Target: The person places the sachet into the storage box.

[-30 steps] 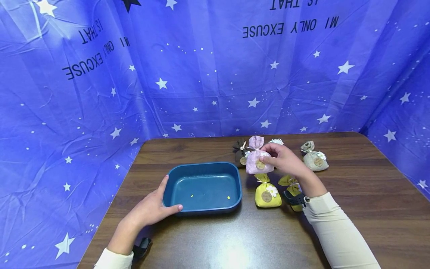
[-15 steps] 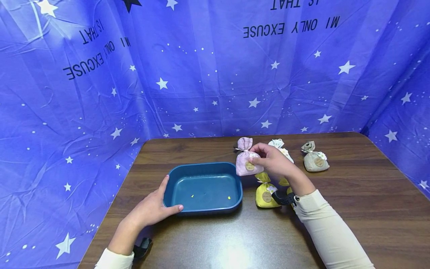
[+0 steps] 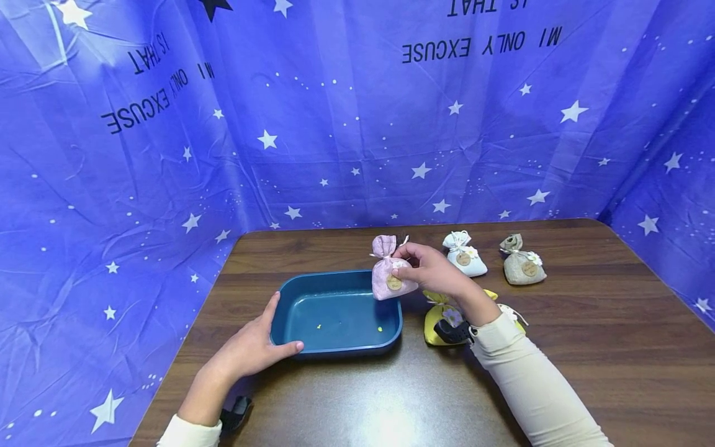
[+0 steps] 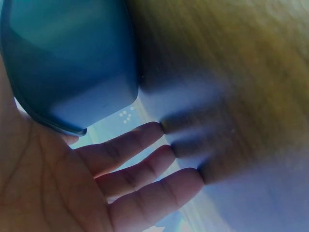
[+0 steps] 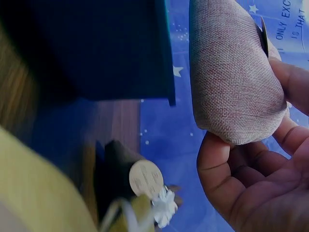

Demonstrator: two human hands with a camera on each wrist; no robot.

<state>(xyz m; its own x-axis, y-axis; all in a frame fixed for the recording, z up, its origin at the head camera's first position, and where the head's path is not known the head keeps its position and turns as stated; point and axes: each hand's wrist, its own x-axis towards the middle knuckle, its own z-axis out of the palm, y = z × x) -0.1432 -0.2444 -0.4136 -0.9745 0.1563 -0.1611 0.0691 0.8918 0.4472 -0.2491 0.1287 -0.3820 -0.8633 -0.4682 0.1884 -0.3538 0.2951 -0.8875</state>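
My right hand (image 3: 427, 270) pinches a pink cloth sachet (image 3: 385, 282), tied at the neck with a round label and white flower. It hangs over the far right corner of a blue plastic tub (image 3: 341, 341). In the right wrist view the thumb and fingers grip the side of the pink sachet (image 5: 231, 72). My left hand (image 3: 251, 344) rests against the tub's left end, thumb on the near rim. The left wrist view shows several straight fingers (image 4: 145, 195) of that hand, tips on the table beside the tub (image 4: 72, 63).
Right of the tub lie a yellow sachet (image 3: 436, 326) and another yellow sachet (image 3: 516, 320), partly behind my right arm. Farther back sit a white sachet (image 3: 466, 261) and a beige sachet (image 3: 523, 270). A dark brown sachet (image 5: 120, 166) shows in the right wrist view.
My right hand has carried the pink sachet leftward, from beside the tub to above its right corner. The white sachet has come into full view. My left hand stays put.
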